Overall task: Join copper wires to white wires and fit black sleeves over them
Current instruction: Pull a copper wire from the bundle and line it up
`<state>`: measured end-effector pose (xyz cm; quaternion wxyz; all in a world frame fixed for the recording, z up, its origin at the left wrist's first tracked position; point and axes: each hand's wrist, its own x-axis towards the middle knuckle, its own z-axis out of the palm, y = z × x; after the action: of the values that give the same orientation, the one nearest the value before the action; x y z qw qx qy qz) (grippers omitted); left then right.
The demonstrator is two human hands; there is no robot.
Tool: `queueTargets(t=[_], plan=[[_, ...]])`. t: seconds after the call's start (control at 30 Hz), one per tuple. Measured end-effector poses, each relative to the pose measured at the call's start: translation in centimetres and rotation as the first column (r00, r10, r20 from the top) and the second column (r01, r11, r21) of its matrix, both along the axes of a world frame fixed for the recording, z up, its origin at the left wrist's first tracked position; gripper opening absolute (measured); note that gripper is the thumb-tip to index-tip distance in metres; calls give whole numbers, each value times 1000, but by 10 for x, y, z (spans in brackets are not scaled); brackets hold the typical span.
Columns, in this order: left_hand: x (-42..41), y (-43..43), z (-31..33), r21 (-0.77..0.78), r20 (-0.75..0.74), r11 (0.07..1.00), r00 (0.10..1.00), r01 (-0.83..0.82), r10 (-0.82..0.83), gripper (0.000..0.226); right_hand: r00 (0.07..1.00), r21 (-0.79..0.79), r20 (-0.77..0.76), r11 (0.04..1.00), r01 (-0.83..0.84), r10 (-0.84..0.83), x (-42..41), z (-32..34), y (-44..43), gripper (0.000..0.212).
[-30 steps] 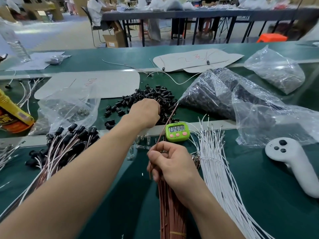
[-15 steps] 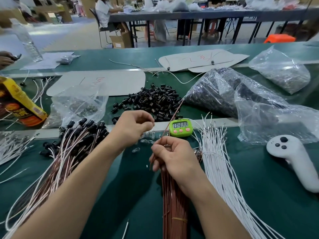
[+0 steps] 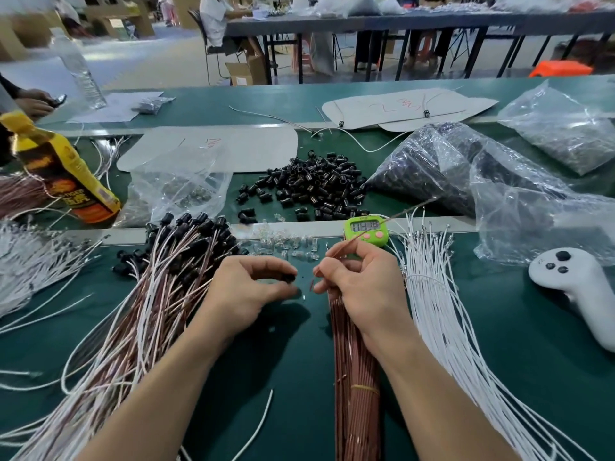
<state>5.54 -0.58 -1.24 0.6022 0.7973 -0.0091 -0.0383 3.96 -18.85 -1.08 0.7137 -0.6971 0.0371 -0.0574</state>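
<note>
My left hand (image 3: 248, 292) pinches one black sleeve (image 3: 288, 278) between thumb and fingertips, just left of my right hand (image 3: 361, 284). That right hand grips a single copper wire (image 3: 392, 217) that slants up to the right past the timer; its near end pokes out toward the sleeve. Beneath it lies the bundle of copper wires (image 3: 356, 394). A fan of white wires (image 3: 442, 311) lies to the right. Loose black sleeves (image 3: 312, 184) are heaped farther back. Finished joined wires with sleeves (image 3: 159, 294) spread out on the left.
A green timer (image 3: 366, 229) stands just beyond my hands, with small clear parts (image 3: 283, 246) scattered left of it. Plastic bags (image 3: 466, 181) lie at back right, a white controller (image 3: 579, 287) at right, a yellow bottle (image 3: 66, 174) at left. Another person's hands (image 3: 33, 101) show far left.
My left hand came back from the sleeve heap toward me, now holding one black sleeve beside my right hand. The right hand stayed on the copper wire. The view tilted slightly.
</note>
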Motion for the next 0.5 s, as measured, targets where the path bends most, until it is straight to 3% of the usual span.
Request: queueTargets(t=[0.2, 0.5], plan=[[-6, 4, 4, -47, 14, 997, 999, 53, -53, 30, 998, -84, 55, 996, 34, -30, -3, 5, 6, 19], [-11, -1, 4, -68, 21, 992, 994, 108, -106, 28, 993, 21, 103, 998, 54, -56, -3, 5, 10, 28]])
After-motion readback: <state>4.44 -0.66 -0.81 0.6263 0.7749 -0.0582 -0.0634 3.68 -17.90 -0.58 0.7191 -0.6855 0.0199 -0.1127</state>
